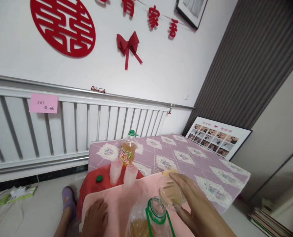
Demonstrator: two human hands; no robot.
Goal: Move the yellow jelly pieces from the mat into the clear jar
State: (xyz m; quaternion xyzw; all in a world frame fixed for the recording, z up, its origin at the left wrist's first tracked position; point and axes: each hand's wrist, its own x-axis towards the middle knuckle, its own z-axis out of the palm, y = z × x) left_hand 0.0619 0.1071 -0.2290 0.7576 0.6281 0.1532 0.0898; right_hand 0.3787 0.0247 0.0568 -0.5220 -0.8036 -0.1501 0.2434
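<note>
My right hand (pixel 196 200) has its thumb and fingers around a clear plastic cup (pixel 170 194) of pale yellow-brown liquid. Just left of the cup is the mouth of a large clear bottle (pixel 141 223), uncapped, with a green collar and handle and amber liquid inside. Its lower part is cut off by the frame. My left hand (pixel 95 214) lies on the pink board (pixel 119 200), fingers forward, with nothing seen in it. Behind the right fingertips a yellowish thing (pixel 170 171) is partly hidden.
Two stacks of clear cups (pixel 115 171) stand behind the board. A green cap (pixel 99 178) lies on red cloth (pixel 87 184). A capped juice bottle (pixel 128 151) stands on the patterned tablecloth (pixel 183 156). A power strip (pixel 18 194) with cables lies on the floor.
</note>
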